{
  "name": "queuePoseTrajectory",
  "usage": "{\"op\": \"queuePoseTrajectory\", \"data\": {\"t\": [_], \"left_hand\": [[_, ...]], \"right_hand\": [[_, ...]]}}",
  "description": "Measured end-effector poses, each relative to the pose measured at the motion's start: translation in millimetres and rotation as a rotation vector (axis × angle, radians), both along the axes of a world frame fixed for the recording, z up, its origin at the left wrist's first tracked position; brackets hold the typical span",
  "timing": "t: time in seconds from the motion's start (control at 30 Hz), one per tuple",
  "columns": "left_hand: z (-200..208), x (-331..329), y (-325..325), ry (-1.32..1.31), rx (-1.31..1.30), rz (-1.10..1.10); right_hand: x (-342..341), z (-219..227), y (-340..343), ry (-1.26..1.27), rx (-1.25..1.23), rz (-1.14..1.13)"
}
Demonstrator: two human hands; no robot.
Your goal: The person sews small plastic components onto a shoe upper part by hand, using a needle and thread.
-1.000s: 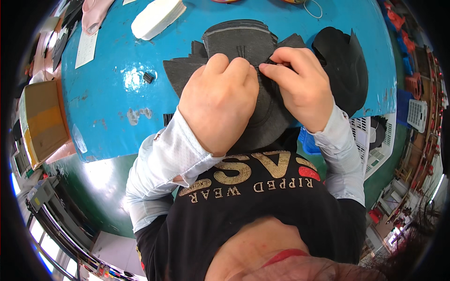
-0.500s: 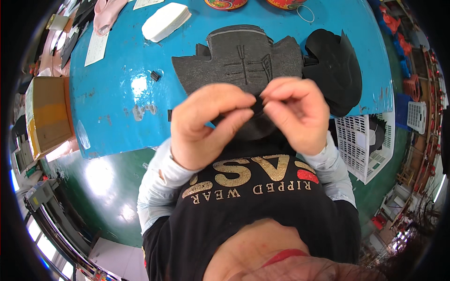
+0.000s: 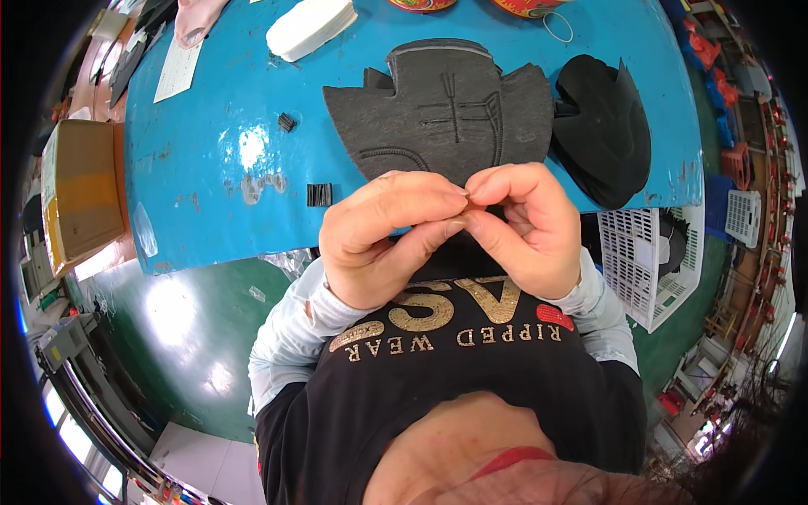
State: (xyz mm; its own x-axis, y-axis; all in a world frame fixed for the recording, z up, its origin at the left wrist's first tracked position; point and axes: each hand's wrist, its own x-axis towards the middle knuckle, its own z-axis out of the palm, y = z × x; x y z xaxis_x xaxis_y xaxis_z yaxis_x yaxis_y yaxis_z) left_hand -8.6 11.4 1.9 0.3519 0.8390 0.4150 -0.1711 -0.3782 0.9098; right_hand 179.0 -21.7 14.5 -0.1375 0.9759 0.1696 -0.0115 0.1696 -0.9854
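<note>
Over the near edge of the blue table, my left hand (image 3: 383, 236) and my right hand (image 3: 530, 227) meet fingertip to fingertip, each with thumb and forefinger pinched. Whatever sits between the fingertips is too small to make out. Just beyond them lies a stack of dark grey cut pieces (image 3: 459, 114) with raised line patterns on the top one; my hands partly cover its near end. A small bundle of short black strips (image 3: 320, 195) rests left of the stack, close to my left hand. Farther back is a smaller black bundle (image 3: 286, 123).
Smooth black rounded pieces (image 3: 602, 135) lie to the stack's right. On the blue table (image 3: 210, 168) are a white stack (image 3: 311, 29), paper slips (image 3: 178, 71) and a thin ring (image 3: 558, 27). A white crate (image 3: 631, 261) stands below right, a cardboard box (image 3: 80, 198) at left.
My fingertips, slightly apart before, have come together. The view has shifted a little, and the near bundle of black strips, mostly covered by my left hand earlier, shows fully.
</note>
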Motion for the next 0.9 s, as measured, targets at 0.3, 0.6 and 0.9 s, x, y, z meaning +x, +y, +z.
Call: {"op": "queuePoseTrajectory", "data": {"t": [0.3,0.6,0.9], "left_hand": [[7,-5,9,0.07,0.08,0.043],[-8,-15,34,0.698,0.547,0.366],[9,-11,38,0.812,0.477,0.267]], "right_hand": [[0,0,10,0.432,-0.212,0.145],[8,-5,77,-0.67,0.402,-0.147],[5,-11,85,-0.796,0.521,-0.099]]}}
